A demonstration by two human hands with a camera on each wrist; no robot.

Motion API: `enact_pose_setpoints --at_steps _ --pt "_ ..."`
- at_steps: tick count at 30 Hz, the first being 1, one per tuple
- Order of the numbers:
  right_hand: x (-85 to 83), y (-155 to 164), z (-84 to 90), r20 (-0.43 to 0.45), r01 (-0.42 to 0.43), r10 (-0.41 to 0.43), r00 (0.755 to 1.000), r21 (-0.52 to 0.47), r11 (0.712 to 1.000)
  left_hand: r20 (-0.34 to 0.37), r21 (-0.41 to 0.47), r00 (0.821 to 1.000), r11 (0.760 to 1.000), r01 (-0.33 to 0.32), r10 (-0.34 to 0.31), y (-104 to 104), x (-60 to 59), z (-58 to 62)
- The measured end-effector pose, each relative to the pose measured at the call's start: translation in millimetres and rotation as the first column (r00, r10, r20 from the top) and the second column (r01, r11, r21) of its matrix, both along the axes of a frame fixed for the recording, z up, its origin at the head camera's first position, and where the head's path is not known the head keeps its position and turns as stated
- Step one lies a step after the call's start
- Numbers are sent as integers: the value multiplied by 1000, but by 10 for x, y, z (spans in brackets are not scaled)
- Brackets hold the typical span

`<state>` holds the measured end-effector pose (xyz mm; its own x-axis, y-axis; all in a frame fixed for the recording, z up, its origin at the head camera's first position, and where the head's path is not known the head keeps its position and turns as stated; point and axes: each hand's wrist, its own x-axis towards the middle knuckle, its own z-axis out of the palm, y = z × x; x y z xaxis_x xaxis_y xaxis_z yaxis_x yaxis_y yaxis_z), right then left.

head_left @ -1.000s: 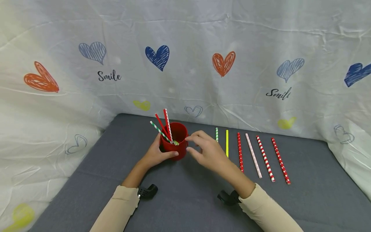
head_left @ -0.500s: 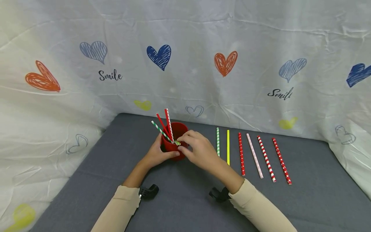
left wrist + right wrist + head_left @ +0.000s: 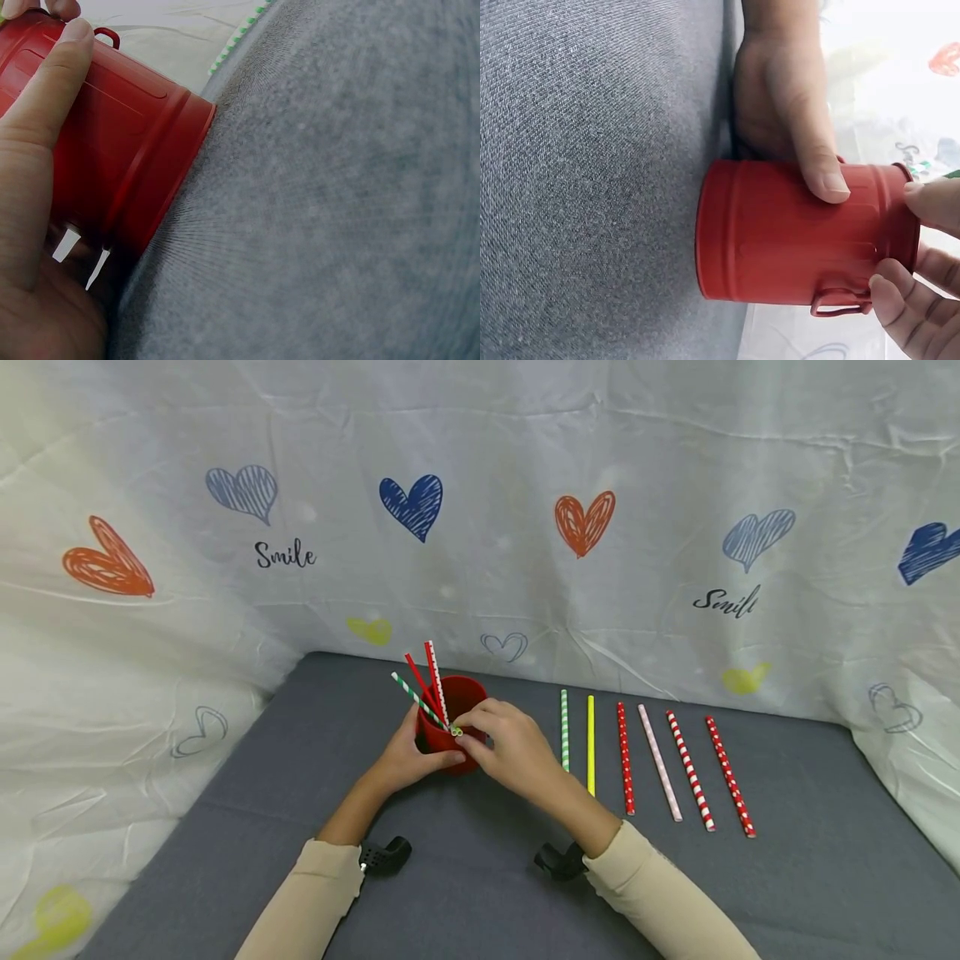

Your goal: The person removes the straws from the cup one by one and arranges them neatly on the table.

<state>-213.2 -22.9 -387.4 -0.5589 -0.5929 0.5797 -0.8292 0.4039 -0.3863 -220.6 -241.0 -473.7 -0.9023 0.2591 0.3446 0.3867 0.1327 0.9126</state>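
A small red metal bucket [image 3: 463,693] with side handles stands on the grey cloth. My left hand [image 3: 406,758] grips it round the side, its thumb [image 3: 64,71] across the wall in the left wrist view. Leaning out of the bucket to the far left are a green-striped straw [image 3: 408,689], red straws [image 3: 417,672] and a white-dotted straw [image 3: 437,681]. At the near rim my right hand [image 3: 513,743] pinches short yellow-green straw ends [image 3: 456,732] between thumb and fingers. In the right wrist view its fingers [image 3: 896,304] touch the bucket's rim side; the straw's lower part is hidden.
To the right lie a pale green-striped straw [image 3: 565,727], a yellow straw [image 3: 591,743], a red dotted straw [image 3: 626,760], a pink straw [image 3: 660,763], a red-and-white striped straw [image 3: 690,771] and another red dotted straw [image 3: 730,777]. A white curtain [image 3: 487,577] hangs behind.
My right hand has moved left from beside the bucket to its rim and taken hold of the yellow-green straw ends, which have shifted slightly. The left hand keeps its grip on the bucket.
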Motion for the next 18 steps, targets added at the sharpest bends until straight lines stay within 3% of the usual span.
enact_pose_setpoints --at_steps 5,18 --pt "-5 -6 -7 -17 -1 1 1000 -28 1000 -14 10 1000 1000 6 -6 6 -2 0" --pt "14 -15 4 -7 -19 19 1000 -51 999 27 1 999 1000 -21 21 5 15 -13"
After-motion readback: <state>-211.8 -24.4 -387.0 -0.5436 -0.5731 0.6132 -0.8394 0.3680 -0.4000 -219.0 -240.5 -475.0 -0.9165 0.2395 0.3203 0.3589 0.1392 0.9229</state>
